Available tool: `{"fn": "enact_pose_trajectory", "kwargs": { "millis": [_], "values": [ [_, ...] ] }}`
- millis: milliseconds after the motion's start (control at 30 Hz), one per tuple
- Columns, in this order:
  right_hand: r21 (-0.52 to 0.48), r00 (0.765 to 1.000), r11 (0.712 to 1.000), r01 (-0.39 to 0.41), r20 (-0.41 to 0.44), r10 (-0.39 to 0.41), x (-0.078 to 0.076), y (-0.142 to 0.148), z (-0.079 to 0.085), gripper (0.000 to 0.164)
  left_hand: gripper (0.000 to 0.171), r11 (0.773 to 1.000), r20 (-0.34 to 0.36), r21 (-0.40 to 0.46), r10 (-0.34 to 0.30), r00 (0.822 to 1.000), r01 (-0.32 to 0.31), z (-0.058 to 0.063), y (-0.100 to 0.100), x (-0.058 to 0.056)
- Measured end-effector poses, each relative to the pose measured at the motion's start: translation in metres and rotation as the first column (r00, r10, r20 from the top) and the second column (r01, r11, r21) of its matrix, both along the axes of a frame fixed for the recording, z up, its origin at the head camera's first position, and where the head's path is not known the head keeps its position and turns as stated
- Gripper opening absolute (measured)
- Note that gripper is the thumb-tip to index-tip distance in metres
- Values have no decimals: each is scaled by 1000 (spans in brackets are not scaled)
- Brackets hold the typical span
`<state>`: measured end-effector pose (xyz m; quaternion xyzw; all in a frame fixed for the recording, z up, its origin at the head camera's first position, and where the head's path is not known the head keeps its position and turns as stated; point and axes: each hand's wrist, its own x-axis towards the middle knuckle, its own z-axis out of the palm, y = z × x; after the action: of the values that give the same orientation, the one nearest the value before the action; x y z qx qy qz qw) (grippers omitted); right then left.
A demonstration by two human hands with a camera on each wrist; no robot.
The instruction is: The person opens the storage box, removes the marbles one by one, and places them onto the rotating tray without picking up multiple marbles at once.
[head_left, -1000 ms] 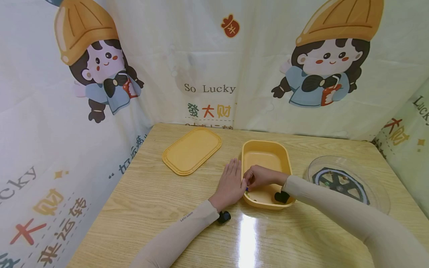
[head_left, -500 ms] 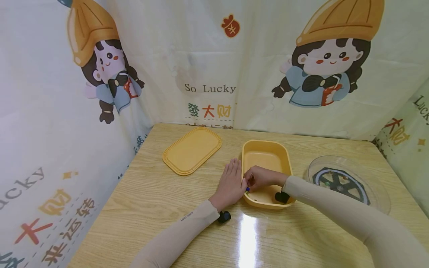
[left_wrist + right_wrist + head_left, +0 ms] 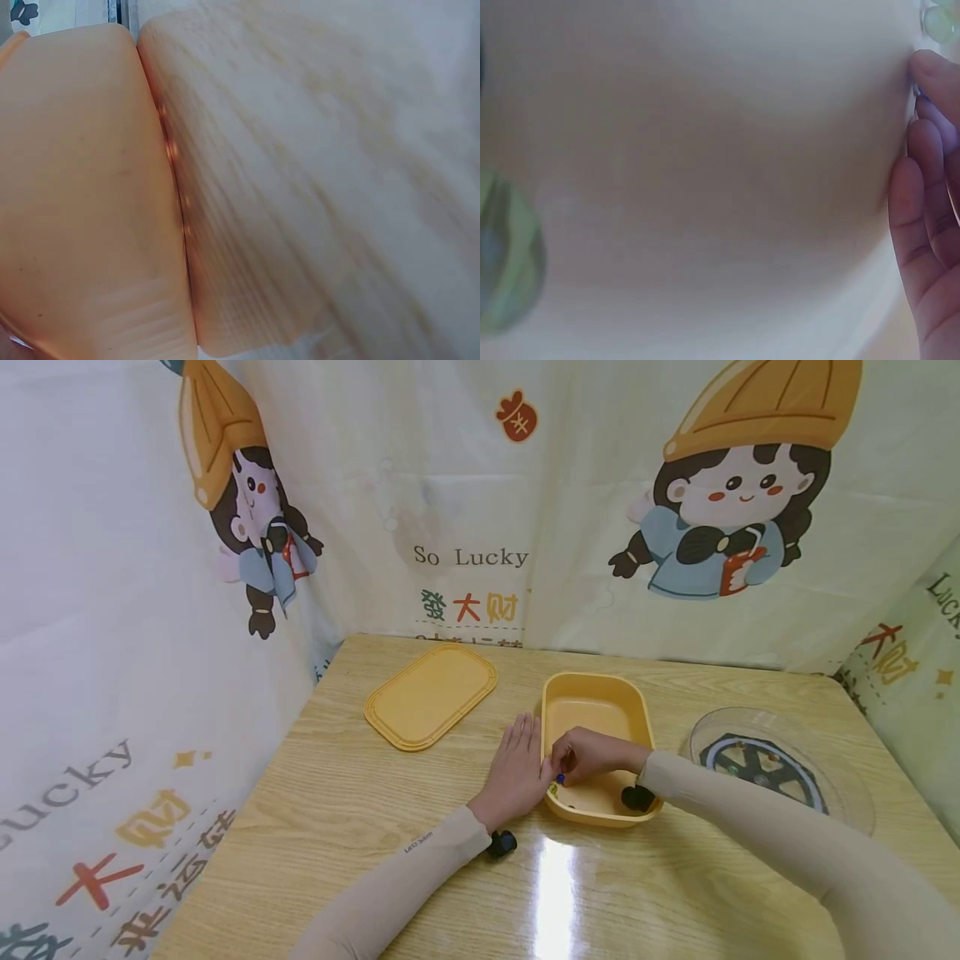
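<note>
A yellow plastic box (image 3: 600,700) sits on the table. My left hand (image 3: 512,777) lies along its left side with the fingers straight, the thumb at the rim. Inside the box, near the left wall, my right hand (image 3: 588,753) pinches a small blue marble (image 3: 560,778) between thumb and fingertips. A yellow-green marble (image 3: 553,789) lies just beside it in the front left part of the box. In the right wrist view, the fingers (image 3: 906,191) are close to the wall, and a large blurred green marble (image 3: 502,255) shows at the left. Fingers are not visible in the left wrist view.
A flat yellow lid (image 3: 431,697) lies at the back left of the wooden table (image 3: 360,802). To the right stands a clear round dish (image 3: 847,785) over a black spoked piece (image 3: 761,767), with several small coloured things in it. A printed curtain (image 3: 577,527) hangs behind.
My right hand has shifted slightly right and up in the head view, with the blue marble moving along. The green marble shows more now. My left hand stays in place.
</note>
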<state>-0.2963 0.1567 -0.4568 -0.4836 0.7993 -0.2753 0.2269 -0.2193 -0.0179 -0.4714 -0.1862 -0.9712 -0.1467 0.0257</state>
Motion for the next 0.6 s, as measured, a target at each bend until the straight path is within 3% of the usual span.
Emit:
{"fn": "enact_pose_trajectory", "kwargs": {
  "millis": [200,433,600],
  "values": [
    [-2,1000,1000,12,-14,-12,-4,5,2,10,62,1000,13,5,1,1000,-1,2,0,1],
    [-45,995,999,-4,-100,-1,-3,8,15,9,62,1000,16,-8,-2,1000,2,2,0,1],
    [-35,997,999,26,-73,-28,-2,9,27,8,62,1000,13,-14,3,1000,-3,1,0,0]
  ]
}}
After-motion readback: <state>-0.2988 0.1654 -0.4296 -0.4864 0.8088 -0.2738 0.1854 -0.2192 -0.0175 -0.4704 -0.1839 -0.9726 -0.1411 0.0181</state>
